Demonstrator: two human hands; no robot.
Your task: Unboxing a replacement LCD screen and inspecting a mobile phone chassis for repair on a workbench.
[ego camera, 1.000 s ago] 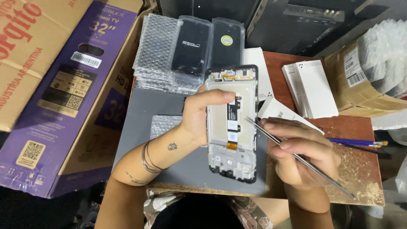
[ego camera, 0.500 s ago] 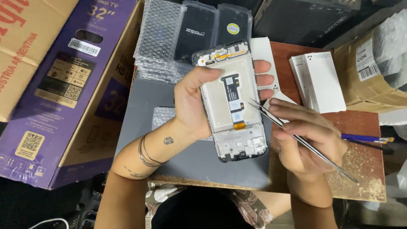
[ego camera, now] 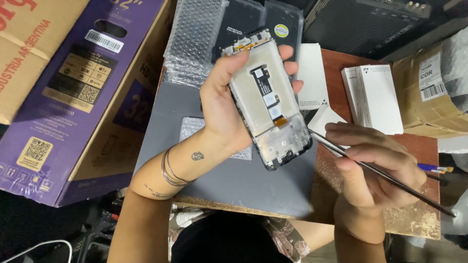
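Phone display frame (ego camera: 269,104) sat raised above grey mat (ego camera: 253,185), centre. Right hand (ego camera: 378,168), near right, fingers pinched thin metal pry tool (ego camera: 380,171); tip just beside frame's lower right edge. Left hand (ego camera: 226,104) fingers wrapped both frame edges. Risk: tip slipping, tearing orange flex (ego camera: 279,122); loose grip dropping frame.

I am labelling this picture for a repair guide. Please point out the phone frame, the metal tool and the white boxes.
phone frame (ego camera: 265,104): head view, on the pale inner plate, held in the left hand (ego camera: 219,109).
metal tool (ego camera: 390,179): head view, on its dark shaft, in the right hand (ego camera: 375,168).
white boxes (ego camera: 373,97): head view, on the top face.
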